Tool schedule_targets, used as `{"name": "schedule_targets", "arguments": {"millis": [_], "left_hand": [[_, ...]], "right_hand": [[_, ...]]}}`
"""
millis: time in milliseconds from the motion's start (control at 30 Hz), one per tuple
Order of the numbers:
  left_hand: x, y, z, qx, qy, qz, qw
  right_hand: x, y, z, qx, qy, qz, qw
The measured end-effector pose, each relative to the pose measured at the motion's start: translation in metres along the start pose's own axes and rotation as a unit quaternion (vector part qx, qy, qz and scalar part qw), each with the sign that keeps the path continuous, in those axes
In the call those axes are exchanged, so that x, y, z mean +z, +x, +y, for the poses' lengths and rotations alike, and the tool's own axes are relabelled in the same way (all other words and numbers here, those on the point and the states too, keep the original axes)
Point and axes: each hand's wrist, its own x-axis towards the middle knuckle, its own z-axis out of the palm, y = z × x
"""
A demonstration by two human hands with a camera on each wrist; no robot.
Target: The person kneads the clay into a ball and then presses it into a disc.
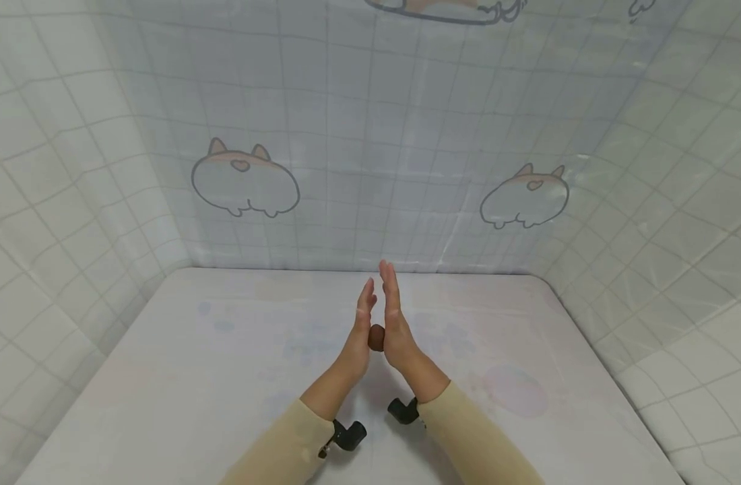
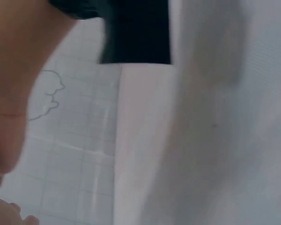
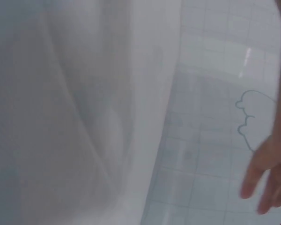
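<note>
In the head view, a small brown lump (image 1: 376,338), rounded and clay-like, sits between the two palms. The left hand (image 1: 358,335) presses it from the left with fingers straight and pointing away. From the other side the right hand (image 1: 397,329) presses it with a flat palm and extended fingers. A narrow gap parts the fingertips. Both hands are held above the table. The wrist views catch only parts of the hands at their edges, and the lump does not show there.
A pale, faintly patterned table (image 1: 225,377) lies under the hands. Behind and beside it hang white grid-patterned curtains (image 1: 370,168) with cartoon animals. Small black cameras (image 1: 350,436) are strapped at both wrists, near the cream sleeves (image 1: 285,444).
</note>
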Motion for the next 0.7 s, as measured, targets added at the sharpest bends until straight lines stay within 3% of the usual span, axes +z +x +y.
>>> {"name": "schedule_targets", "arguments": {"millis": [233, 433, 567, 700], "left_hand": [[-0.005, 0.005, 0.011, 0.053, -0.037, 0.013, 0.9978], [-0.009, 0.009, 0.012, 0.012, -0.035, 0.042, 0.9984], [-0.008, 0.009, 0.007, -0.012, -0.027, 0.033, 0.9990], [-0.006, 0.006, 0.002, -0.017, -0.012, 0.019, 0.9996]], "right_hand": [[0.006, -0.005, 0.004, -0.033, 0.029, -0.011, 0.999], [0.014, -0.003, -0.008, -0.084, 0.057, -0.024, 0.995], [0.013, -0.003, -0.014, -0.076, 0.064, -0.017, 0.995], [0.009, -0.001, -0.015, -0.059, 0.050, -0.009, 0.997]]}}
